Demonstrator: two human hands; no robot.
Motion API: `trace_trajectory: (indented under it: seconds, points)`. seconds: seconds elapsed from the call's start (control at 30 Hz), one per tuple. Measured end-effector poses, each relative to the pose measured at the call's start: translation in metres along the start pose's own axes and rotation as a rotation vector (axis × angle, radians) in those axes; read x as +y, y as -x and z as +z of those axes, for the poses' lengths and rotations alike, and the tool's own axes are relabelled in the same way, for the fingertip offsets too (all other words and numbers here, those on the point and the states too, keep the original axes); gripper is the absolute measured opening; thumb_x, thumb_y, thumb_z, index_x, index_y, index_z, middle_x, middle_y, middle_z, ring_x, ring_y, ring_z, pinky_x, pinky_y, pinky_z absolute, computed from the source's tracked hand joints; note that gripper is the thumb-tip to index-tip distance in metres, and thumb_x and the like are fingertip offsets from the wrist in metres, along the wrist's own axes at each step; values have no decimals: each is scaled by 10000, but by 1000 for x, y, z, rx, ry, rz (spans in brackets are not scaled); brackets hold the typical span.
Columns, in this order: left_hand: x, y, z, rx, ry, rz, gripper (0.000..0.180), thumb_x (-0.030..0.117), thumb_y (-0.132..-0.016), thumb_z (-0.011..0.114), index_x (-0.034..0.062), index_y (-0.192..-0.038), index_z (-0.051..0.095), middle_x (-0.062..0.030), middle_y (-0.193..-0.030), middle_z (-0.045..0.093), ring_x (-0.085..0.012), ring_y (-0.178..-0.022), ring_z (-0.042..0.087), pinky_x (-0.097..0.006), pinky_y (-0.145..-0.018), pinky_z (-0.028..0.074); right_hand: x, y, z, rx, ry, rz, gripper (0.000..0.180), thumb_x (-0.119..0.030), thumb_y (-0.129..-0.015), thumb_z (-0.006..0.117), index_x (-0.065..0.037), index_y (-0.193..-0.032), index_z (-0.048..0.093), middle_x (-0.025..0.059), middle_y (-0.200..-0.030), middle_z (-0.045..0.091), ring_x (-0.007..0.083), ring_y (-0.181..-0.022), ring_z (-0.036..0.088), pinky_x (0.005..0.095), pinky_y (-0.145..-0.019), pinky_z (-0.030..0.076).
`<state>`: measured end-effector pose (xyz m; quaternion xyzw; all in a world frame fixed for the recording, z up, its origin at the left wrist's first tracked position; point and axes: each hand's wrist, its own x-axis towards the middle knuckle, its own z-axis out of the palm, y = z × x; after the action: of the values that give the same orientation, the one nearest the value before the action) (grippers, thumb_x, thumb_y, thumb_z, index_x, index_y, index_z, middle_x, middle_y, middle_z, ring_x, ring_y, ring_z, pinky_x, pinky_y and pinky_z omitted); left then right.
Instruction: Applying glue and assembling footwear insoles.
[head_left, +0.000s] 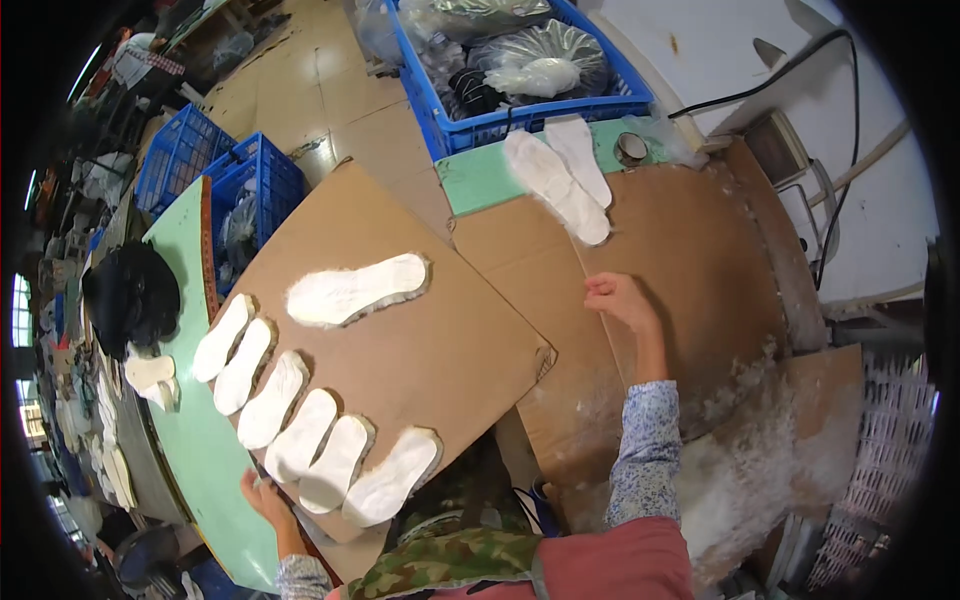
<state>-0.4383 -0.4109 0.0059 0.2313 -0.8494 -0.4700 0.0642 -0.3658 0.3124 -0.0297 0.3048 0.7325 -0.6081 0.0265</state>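
Note:
My right hand is above the brown cardboard on the right, its fingers curled together with nothing visible in them. Just beyond it lie two white fleecy insoles, partly overlapping. My left hand is low at the left, beside the near corner of a large cardboard sheet, fingers apart. On that sheet several cream-white insoles with fuzzy edges lie in a slanting row along the near left side. One more insole lies crosswise beyond the row.
A roll of tape sits on the green tabletop, near a blue crate of plastic-wrapped bundles. White fluff covers the cardboard at lower right. Blue crates stand on the floor; a black bag is at far left.

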Motion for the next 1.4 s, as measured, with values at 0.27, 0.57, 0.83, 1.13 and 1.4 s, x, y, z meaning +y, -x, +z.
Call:
trace_trajectory:
  seconds: [0.27, 0.57, 0.83, 1.13, 1.4]
  points:
    - [-98, 76, -59, -43, -10, -554, 307, 184, -919, 480, 51, -1191, 528, 19, -809, 533, -44, -606, 442, -173, -491, 346, -36, 6, 66, 112, 290, -46, 232, -219, -877, 574, -4, -861, 657, 51, -658, 637, 113, -614, 601, 280, -568, 476]
    - [-115, 69, -16, 3, 183, -471, 388, 355, -976, 434, 2, -1000, 593, -55, -995, 600, -168, -923, 530, -329, -839, 412, -59, -47, 163, 9, 439, -397, 326, -215, -946, 475, 38, -1115, 591, 155, -1130, 602, 265, -1095, 544, 329, -961, 398]
    - [-95, 59, -1, 294, 23, -93, 291, 234, -932, 443, -10, -779, 489, -161, -701, 471, -269, -678, 465, -397, -638, 389, -32, -72, 173, 11, 279, -330, 393, -291, -955, 499, 56, -1117, 585, 100, -1031, 623, 199, -919, 560, 312, -823, 446]
    - [-112, 93, -86, 325, 257, -102, 281, 244, -915, 466, -17, -815, 500, -217, -717, 509, -329, -656, 506, -403, -640, 415, -75, 17, 207, -88, -121, 21, 443, -393, -940, 472, -38, -1190, 556, 89, -1168, 590, 242, -1052, 576, 344, -898, 442]
    - [-187, 127, -225, 381, 285, -203, 227, 217, -933, 470, 4, -860, 502, -119, -729, 508, -201, -688, 470, -354, -672, 416, -112, 130, 333, -223, -162, -5, 466, -346, -980, 399, 25, -1234, 518, 147, -1214, 570, 277, -1095, 565, 377, -925, 449]
